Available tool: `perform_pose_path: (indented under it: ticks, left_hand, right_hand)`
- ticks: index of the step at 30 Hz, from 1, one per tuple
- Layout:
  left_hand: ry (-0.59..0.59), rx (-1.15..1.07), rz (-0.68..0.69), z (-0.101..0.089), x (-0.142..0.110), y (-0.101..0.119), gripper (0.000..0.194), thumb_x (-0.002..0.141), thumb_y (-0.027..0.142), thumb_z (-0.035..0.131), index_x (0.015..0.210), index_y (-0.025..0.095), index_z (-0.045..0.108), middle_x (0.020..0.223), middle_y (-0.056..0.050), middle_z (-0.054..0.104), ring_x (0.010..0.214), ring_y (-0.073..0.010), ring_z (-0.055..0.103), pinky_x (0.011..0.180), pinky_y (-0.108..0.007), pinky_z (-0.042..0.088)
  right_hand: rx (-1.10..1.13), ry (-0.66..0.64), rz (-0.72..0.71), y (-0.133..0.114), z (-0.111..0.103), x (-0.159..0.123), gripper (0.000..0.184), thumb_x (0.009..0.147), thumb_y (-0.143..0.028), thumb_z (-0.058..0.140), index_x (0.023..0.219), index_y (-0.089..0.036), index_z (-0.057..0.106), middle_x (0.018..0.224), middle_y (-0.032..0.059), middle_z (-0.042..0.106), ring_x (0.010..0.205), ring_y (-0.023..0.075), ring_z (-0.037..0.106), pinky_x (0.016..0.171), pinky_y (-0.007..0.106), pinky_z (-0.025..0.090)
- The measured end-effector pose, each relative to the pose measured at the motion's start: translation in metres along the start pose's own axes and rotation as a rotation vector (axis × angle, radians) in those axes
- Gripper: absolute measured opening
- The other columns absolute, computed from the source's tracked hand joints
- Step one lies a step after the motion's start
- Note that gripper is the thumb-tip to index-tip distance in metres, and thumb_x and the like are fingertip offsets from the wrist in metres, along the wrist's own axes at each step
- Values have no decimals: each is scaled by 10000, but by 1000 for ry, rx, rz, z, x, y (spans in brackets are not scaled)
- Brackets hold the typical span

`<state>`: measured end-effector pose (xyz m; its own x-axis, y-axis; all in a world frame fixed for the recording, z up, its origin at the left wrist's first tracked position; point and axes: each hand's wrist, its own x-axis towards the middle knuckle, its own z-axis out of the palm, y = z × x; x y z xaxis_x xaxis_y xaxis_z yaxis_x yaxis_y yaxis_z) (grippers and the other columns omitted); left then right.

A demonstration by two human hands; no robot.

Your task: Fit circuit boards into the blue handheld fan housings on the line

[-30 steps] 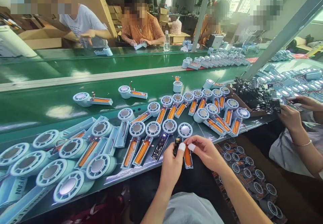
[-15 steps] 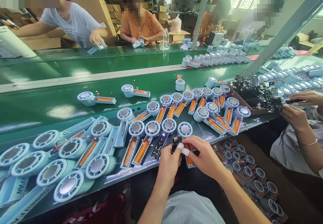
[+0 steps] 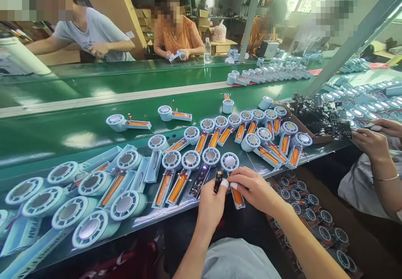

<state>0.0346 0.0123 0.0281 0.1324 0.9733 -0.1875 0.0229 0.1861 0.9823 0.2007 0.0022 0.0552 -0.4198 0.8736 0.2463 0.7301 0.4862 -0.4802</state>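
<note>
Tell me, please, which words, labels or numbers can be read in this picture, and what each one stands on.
"FAN": the end of a longer, cut-off word on the pale blue fan handle at the lower left.
Printing on the cardboard boxes and the water bottle is too small to read.

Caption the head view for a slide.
Both hands, left hand and right hand, pinch a small black circuit board over an open fan handle on the green bench.

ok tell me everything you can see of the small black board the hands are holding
The small black board is a narrow dark circuit strip with tiny parts and a spot of red light near its top. It stands nearly upright at the bench's front edge, pinched between the left hand and right hand, whose taped fingertips touch it.
</note>
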Motion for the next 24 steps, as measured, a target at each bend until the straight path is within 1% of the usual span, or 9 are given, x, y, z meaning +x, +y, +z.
perform_pose_path:
  ticks: [4,9,11,13,15,16,18,20,24]
  left_hand:
    - [3,94,61,-1,1,6,316,822,436,560,644,180,616,611,-25,623,627,-184,550,612,-290,442]
    - [19,195,97,-2,2,11,319,839,445,519,682,187,623,642,-39,646,618,-200,533,603,-305,414]
    - [-1,216,104,-3,1,10,317,858,447,506,724,188,631,678,-46,668,642,-211,564,625,-314,440]
    - [-17,228,111,-6,-1,8,299,873,439,502,832,184,652,789,-66,712,725,-230,618,689,-332,479]
    - [-18,287,143,-8,-4,4,297,909,413,457,937,188,649,904,-84,732,802,-237,652,748,-347,502]
    - [-14,333,166,-10,-6,3,298,930,396,422,938,193,640,917,-89,732,814,-236,658,755,-350,506]
    - [-6,429,211,-11,-9,-1,321,960,364,359,859,204,619,867,-90,721,799,-236,660,740,-351,505]
    - [-2,489,235,-11,-10,-4,338,966,337,340,775,214,590,809,-86,700,772,-237,653,716,-349,498]
    - [17,561,274,-9,-8,-8,322,975,276,329,804,210,595,830,-80,687,773,-232,653,713,-346,493]
  right_hand:
    - [-122,64,-36,-1,7,1,230,1010,-142,443,1066,-203,658,1034,89,679,921,218,613,810,369,541]
    - [-35,190,-24,0,18,2,195,978,-119,476,1027,-214,638,995,68,690,892,200,613,784,337,535]
    - [-60,221,-20,-1,20,2,188,965,-109,480,1014,-210,630,978,68,692,868,205,605,763,342,529]
    - [-114,236,-18,-3,20,3,189,957,-96,477,1019,-201,622,977,72,692,850,211,595,750,348,522]
    - [-184,227,-14,-7,19,4,209,952,-76,461,1031,-192,616,990,81,688,854,219,588,755,355,516]
    - [-220,213,-12,-9,18,4,220,952,-67,451,1033,-188,616,994,87,684,862,223,586,760,358,514]
    - [-289,180,-3,-13,15,5,237,954,-54,432,1021,-184,618,992,95,673,869,229,580,771,364,509]
    - [-338,151,-2,-15,14,7,242,959,-48,424,1002,-180,622,985,97,662,864,231,569,777,366,502]
    - [-372,114,-7,-17,11,8,227,971,-54,428,993,-169,622,986,96,648,859,232,550,786,367,488]
